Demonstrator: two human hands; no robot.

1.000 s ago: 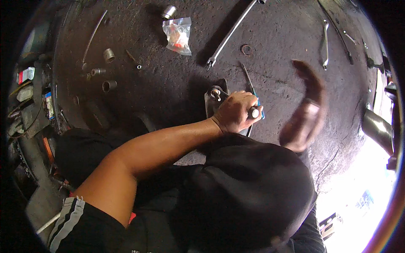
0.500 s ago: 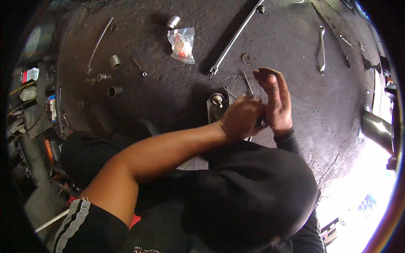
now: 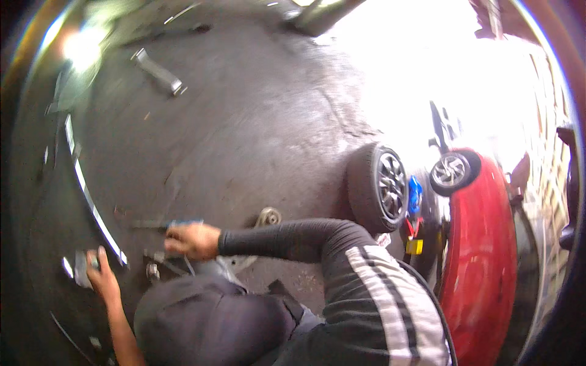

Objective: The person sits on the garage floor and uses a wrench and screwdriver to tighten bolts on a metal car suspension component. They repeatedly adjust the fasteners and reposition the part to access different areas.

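Note:
My left hand [image 3: 105,277] reaches out at the lower left, with thumb and fingers closing at the edge of a clear plastic bag [image 3: 81,278] on the floor. A shiny socket [image 3: 67,267] lies beside the bag. In front of my knee, my right hand [image 3: 194,240] hangs low with bent fingers. Motion blur hides whether anything is in it. Just beyond these fingers lies a thin tool with a blue section [image 3: 186,223]. A small metal fitting [image 3: 152,272] is between the two hands. A metal part with a round end [image 3: 269,217] sits past my right forearm.
A long steel bar [image 3: 88,192] runs along the left, and a shiny wrench [image 3: 160,73] lies farther off. To the right stand an alloy wheel with tyre [image 3: 375,186] and a red car [image 3: 479,262]. Bright daylight washes out the upper right.
My view has swung to the right, bringing the wheel and red car in. My hands, close together before, are now apart; the left has reached to the plastic bag.

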